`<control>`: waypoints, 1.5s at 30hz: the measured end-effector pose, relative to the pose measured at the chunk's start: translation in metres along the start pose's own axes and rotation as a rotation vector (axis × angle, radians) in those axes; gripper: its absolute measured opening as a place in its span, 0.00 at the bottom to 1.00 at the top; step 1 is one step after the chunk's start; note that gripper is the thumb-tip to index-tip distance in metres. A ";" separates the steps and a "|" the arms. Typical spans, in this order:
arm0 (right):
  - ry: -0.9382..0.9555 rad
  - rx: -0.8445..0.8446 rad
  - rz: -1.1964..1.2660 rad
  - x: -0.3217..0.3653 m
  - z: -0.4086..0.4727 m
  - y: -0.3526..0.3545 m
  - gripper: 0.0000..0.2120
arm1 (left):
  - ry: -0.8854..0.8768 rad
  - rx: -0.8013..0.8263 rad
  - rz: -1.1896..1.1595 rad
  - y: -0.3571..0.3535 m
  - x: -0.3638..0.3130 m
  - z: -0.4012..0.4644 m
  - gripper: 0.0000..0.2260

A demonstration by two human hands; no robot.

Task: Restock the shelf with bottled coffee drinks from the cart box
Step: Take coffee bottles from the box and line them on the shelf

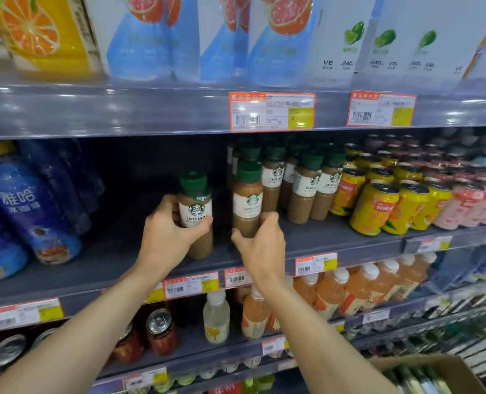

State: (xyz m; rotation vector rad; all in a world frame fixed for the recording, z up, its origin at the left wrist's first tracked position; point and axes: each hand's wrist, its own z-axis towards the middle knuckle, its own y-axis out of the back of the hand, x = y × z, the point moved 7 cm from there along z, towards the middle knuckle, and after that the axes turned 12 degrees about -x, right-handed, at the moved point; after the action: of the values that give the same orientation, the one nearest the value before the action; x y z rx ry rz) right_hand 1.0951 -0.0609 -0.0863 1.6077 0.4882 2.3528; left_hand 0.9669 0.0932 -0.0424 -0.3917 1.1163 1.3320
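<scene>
Leftmost, blue bottles (34,211) are standing on the middle shelf (116,268), with a dark unfilled stretch of shelf lying between them and the coffee drinks. Next, the left hand (167,237) is wrapping its grip around a latte bottle (195,214), thumb across the white label and fingers curling behind; the bottle is standing upright with its base on the shelf, apart from the others. Just beside it, the right hand (261,245) is pinching the lower part of a second latte bottle (247,199), grip closing on it with thumb at the left and fingertips at the right; this bottle is standing upright at the front of the stocked coffee row (301,180), whose green caps are receding toward the back. Farther right, yellow cans (375,209) and pink cans (463,206) are filling the same shelf. Above, juice cartons (264,38) are lining the upper shelf. At the lower right corner, the cardboard cart box (435,365) is showing more green-capped bottles inside, blurred.
</scene>
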 end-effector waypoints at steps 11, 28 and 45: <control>-0.054 -0.192 -0.165 -0.025 0.060 0.021 0.23 | -0.004 -0.001 0.007 -0.001 0.003 -0.001 0.17; 0.280 -0.214 -0.433 -0.040 0.016 0.040 0.36 | 0.004 -0.005 0.025 -0.008 0.003 0.000 0.18; 0.413 0.120 -0.887 -0.063 0.018 0.031 0.49 | -0.008 0.196 0.132 -0.116 -0.042 0.018 0.27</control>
State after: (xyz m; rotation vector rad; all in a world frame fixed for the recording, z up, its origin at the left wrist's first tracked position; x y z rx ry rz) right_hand 1.1341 -0.1106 -0.1209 0.6663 1.1534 1.9272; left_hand 1.0849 0.0532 -0.0403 -0.1711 1.2707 1.3225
